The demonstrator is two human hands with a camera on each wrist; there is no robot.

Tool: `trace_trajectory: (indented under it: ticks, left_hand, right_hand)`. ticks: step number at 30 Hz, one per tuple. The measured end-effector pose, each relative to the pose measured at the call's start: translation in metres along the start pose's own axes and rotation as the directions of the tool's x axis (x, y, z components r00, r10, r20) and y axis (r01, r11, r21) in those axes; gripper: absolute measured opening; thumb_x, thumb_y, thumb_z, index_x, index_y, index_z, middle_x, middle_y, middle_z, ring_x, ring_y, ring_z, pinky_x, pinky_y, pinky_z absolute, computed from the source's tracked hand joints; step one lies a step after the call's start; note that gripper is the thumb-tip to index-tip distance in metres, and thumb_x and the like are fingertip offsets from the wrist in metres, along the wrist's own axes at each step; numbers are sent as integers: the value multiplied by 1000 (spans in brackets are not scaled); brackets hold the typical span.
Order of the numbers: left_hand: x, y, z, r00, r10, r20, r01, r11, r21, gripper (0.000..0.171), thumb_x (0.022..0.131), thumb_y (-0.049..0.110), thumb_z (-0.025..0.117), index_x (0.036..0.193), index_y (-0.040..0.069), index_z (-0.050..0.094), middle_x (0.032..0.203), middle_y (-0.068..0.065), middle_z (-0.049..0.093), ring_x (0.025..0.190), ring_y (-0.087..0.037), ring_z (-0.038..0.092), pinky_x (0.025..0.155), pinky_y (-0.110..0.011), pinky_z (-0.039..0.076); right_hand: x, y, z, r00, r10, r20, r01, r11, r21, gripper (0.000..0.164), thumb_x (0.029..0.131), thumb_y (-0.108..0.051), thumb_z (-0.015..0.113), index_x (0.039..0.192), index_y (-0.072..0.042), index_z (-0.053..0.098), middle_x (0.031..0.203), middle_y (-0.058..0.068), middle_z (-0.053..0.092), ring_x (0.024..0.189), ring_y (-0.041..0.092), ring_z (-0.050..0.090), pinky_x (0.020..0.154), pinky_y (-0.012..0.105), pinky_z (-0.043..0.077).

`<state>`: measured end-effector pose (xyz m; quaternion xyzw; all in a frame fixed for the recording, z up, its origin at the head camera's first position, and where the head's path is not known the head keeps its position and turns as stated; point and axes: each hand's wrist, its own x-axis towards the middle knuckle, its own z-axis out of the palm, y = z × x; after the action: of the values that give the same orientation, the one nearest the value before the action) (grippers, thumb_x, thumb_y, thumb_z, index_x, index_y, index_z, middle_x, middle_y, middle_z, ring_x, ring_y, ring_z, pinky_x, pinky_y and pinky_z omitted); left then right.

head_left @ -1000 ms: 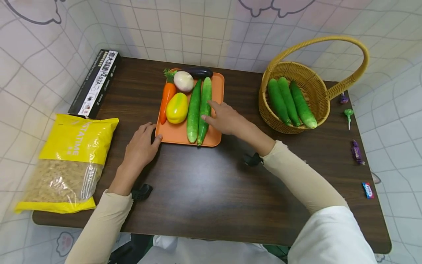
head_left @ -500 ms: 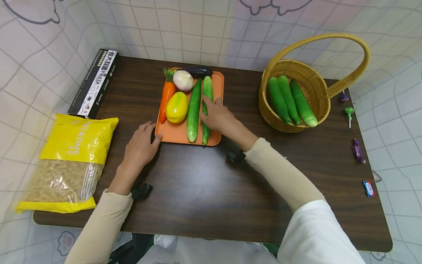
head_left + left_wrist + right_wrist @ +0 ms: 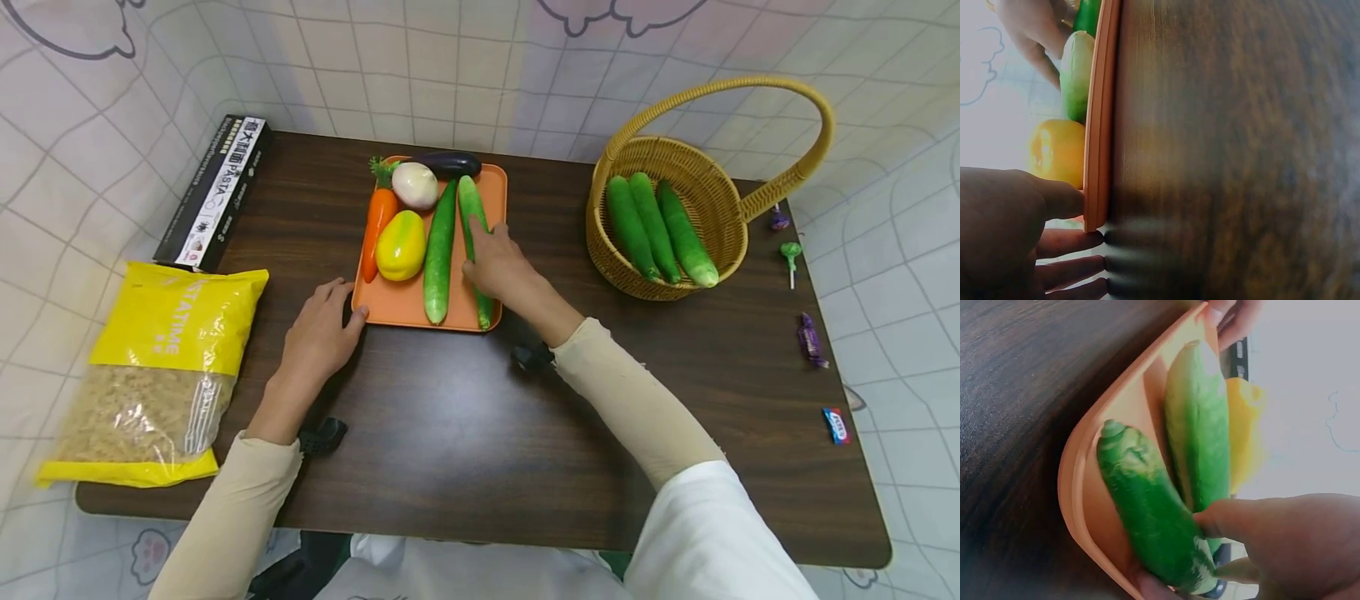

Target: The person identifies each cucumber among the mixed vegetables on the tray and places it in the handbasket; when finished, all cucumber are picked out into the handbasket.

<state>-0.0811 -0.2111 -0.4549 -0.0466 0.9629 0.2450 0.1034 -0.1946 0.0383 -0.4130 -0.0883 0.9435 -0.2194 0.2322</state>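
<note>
An orange tray [image 3: 401, 312] lies on the table in the head view. My right hand [image 3: 498, 262] grips the rightmost cucumber [image 3: 486, 310] around its middle, thumb on one side and fingers on the other, as the right wrist view shows. Another cucumber [image 3: 438, 267] lies to its left, with a gap between their near ends. My left hand [image 3: 318, 325] touches the tray's near-left corner, its thumb at the rim and the other fingers extended beside it. Also on the tray are a yellow lobed vegetable [image 3: 401, 244], a carrot [image 3: 379, 225], a round whitish vegetable [image 3: 414, 185] and an eggplant [image 3: 448, 163].
At the back right a wicker basket [image 3: 720, 192] with a tall handle holds three cucumbers [image 3: 655, 229]. A yellow pasta bag [image 3: 157, 367] and a black pasta box [image 3: 213, 192] lie at the left. A lollipop [image 3: 791, 254] and several wrapped sweets line the right edge.
The gripped cucumber's near end has swung right, away from the other cucumber, and my right hand has shifted slightly with it. My left hand has stayed at the tray corner.
</note>
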Motion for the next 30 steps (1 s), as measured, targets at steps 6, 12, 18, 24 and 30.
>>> trace_trajectory:
  ticks: [6, 12, 18, 24, 30]
  left_hand:
    - [0, 0, 0, 1000, 1, -2, -1, 1000, -5, 60, 105, 36, 51, 152, 2, 38, 158, -22, 28, 140, -44, 30, 105, -70, 31]
    - [1, 0, 0, 1000, 0, 4, 0, 1000, -3, 60, 105, 36, 51, 152, 2, 37, 158, -21, 27, 141, -44, 30, 106, -69, 30]
    - [0, 1, 0, 1000, -8, 13, 8, 1000, -9, 60, 105, 37, 50, 153, 3, 37, 159, -21, 26, 141, -43, 29, 105, -70, 30]
    - [0, 1, 0, 1000, -3, 12, 3, 1000, -4, 60, 105, 36, 51, 153, 3, 37, 159, -21, 26, 141, -44, 29, 105, -70, 30]
    - [0, 0, 0, 1000, -8, 14, 8, 1000, -5, 60, 105, 37, 51, 153, 3, 37, 159, -21, 26, 141, -44, 29, 104, -70, 30]
  right_hand:
    - [-2, 3, -9, 1000, -12, 20, 12, 1000, 1, 76, 103, -29, 54, 162, -19, 7, 152, 22, 27, 107, 27, 48, 80, 40, 47]
    - [-16, 6, -27, 999, -41, -1, 41, 998, 46, 76, 102, -31, 55, 162, -20, 9, 149, 19, 33, 112, 25, 43, 84, 40, 45]
    - [-49, 12, -48, 993, -111, -36, 114, 991, 73, 77, 102, -35, 55, 162, -24, 8, 148, 17, 35, 119, 23, 42, 85, 39, 47]
    - [-93, 27, -60, 981, -176, -79, 181, 981, 63, 80, 101, -36, 59, 161, -30, 7, 148, 17, 36, 113, 24, 48, 82, 40, 51]
    - [-135, 54, -70, 966, -218, -142, 228, 972, 61, 81, 99, -35, 61, 161, -30, 10, 145, 16, 39, 105, 26, 51, 79, 41, 52]
